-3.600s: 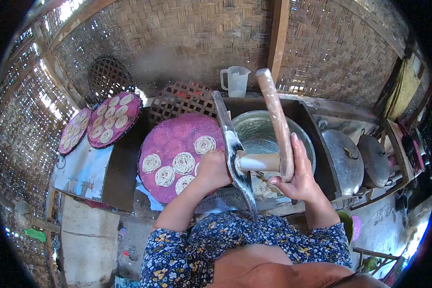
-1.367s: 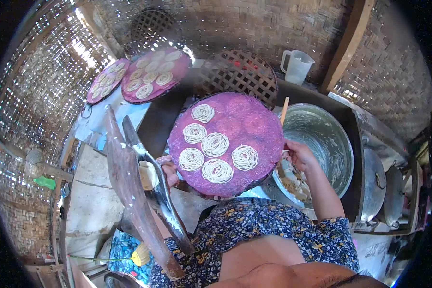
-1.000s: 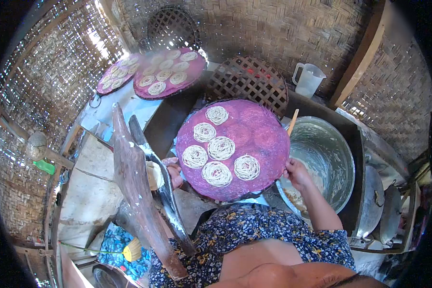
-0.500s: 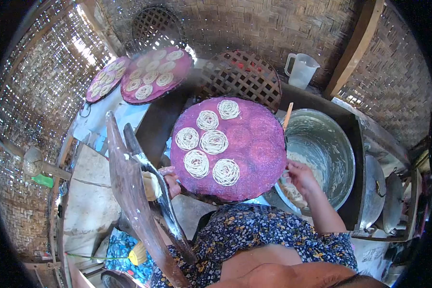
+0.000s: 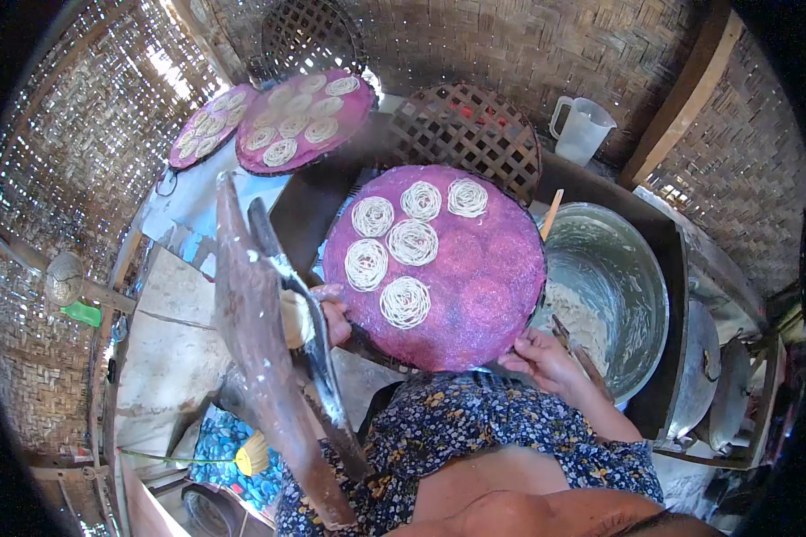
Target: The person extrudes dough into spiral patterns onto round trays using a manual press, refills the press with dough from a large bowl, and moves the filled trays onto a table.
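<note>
A round tray covered in pink cloth lies in front of me, with several white noodle-like nests on its left and upper part. My right hand pinches the tray's lower right rim. At the tray's lower left edge is my left hand, partly hidden behind a wooden press with two long bars and a pale cylinder between them. The press leans against my left arm and lap. How the left fingers close is hard to see.
A large metal pot with pale dough and a wooden stick stands at the right. Behind are a lattice basket and a plastic jug. Two pink trays with nests sit back left. Lidded pots stand far right.
The press has gone from above the tray to my left side. The tray has turned clockwise, carrying its nests round. My right hand has shifted down along the rim.
</note>
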The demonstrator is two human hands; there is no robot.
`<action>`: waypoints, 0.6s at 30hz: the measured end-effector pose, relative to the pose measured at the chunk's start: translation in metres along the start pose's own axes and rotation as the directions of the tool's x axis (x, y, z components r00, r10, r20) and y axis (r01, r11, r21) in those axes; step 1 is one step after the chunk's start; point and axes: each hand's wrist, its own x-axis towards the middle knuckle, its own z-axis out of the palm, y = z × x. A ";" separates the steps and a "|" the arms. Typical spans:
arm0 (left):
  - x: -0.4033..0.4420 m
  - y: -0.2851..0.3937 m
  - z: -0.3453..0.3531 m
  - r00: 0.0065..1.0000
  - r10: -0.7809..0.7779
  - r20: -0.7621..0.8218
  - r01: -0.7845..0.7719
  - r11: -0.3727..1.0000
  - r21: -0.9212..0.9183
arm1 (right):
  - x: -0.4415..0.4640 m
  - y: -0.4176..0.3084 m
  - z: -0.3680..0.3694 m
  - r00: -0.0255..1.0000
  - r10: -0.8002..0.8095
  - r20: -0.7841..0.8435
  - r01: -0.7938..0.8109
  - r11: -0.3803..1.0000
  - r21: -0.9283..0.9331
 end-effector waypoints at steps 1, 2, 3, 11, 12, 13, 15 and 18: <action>0.004 0.002 0.006 1.000 -0.003 0.000 0.003 1.000 0.011 | -0.008 -0.012 0.002 0.999 0.028 0.031 -0.026 0.998 -0.061; 0.008 0.004 0.011 1.000 -0.002 0.006 0.002 1.000 0.025 | -0.024 -0.038 0.005 0.991 0.129 -0.035 -0.131 0.875 -0.465; 0.012 0.006 0.017 1.000 -0.005 0.008 0.005 0.999 0.048 | -0.037 -0.056 0.005 0.991 0.135 0.002 -0.108 0.797 -0.595; 0.057 0.050 0.123 0.971 -0.100 0.217 0.040 0.964 0.264 | -0.041 -0.081 0.053 0.809 0.003 0.588 0.157 0.962 -0.222; 0.060 0.053 0.123 0.933 -0.063 0.354 -0.043 0.958 0.284 | -0.041 -0.079 0.052 0.833 -0.038 0.552 0.225 0.935 -0.275; 0.065 0.054 0.122 0.875 -0.030 0.483 -0.128 0.948 0.292 | -0.049 -0.081 0.051 0.832 -0.020 0.554 0.180 0.955 -0.236; 0.083 0.051 0.114 0.740 0.052 0.670 0.201 0.934 -0.295 | -0.069 -0.091 0.056 0.830 0.026 0.558 0.077 0.984 -0.161; 0.127 0.072 0.109 0.839 0.130 0.528 0.494 0.224 -0.840 | -0.074 -0.091 0.056 0.767 0.098 0.634 -0.014 0.991 -0.136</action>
